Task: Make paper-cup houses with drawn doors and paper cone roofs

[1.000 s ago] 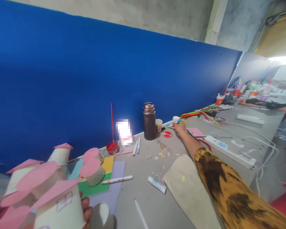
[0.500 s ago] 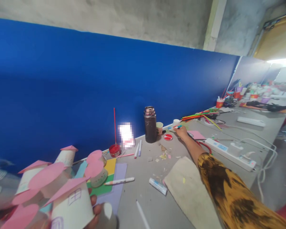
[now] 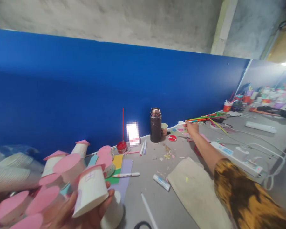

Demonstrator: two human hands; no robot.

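My left hand (image 3: pixel 65 211), low in the view, is closed around an upside-down white paper cup (image 3: pixel 91 190). A purple window is drawn on this cup, and a pink paper roof sits at its far end. The cup tilts, with its open rim towards me. My right hand (image 3: pixel 192 128) reaches far forward, fingers pinched on a marker pen (image 3: pixel 191 121) with a blue-teal end. Close by its fingertips stands a small white container (image 3: pixel 180 126) with pink on it. Beneath my left hand is another white cup (image 3: pixel 113 211), partly hidden.
Several pink-topped paper cups (image 3: pixel 69 167) crowd the left, beside stacked cups (image 3: pixel 16 171). A dark open flask (image 3: pixel 155 125) stands near the blue partition (image 3: pixel 133 79). A beige cloth (image 3: pixel 195 190), a glue stick (image 3: pixel 161 182), loose markers and a power strip (image 3: pixel 237 159) lie on the table.
My left hand has lifted and tilted the paper cup, moving it right and showing more of its rim. My right hand has raised the marker pen slightly at the small white container. The view has shifted.
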